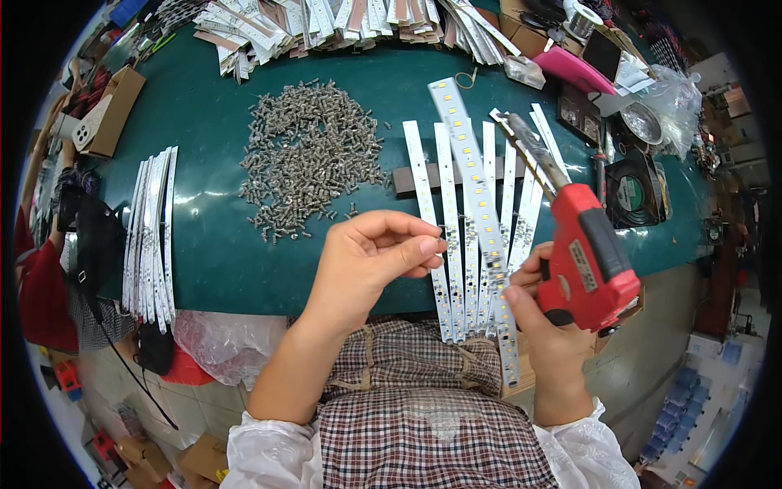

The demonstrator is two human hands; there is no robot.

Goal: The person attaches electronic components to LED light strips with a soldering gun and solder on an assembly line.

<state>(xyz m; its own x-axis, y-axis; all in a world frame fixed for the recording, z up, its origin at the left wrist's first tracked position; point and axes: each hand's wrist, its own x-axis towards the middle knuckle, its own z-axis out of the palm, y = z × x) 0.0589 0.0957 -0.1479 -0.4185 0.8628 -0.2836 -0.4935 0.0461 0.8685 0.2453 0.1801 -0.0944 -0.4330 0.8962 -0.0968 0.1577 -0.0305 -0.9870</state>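
My right hand [550, 342] grips a long white LED strip board [472, 163] between thumb and fingers. The board slants up and away, lined with small yellow LEDs. Against the same hand lies a red and black soldering gun [588, 253], its metal tip pointing away to the left; whether the fingers also grip it, I cannot tell. My left hand [366, 261] is closed in a pinch just left of the board; what it holds, if anything, is too small to make out. Several more LED strip boards [419, 175] fan out beneath, partly hidden, resting across a dark bar [403, 181].
A heap of small grey metal parts [314, 155] covers the middle of the green table [204, 204]. Stacked strips [149, 236] lie at the left edge, and a large pile of strips [326, 24] at the back. Solder spool [582, 20] and pink case [574, 72] sit back right.
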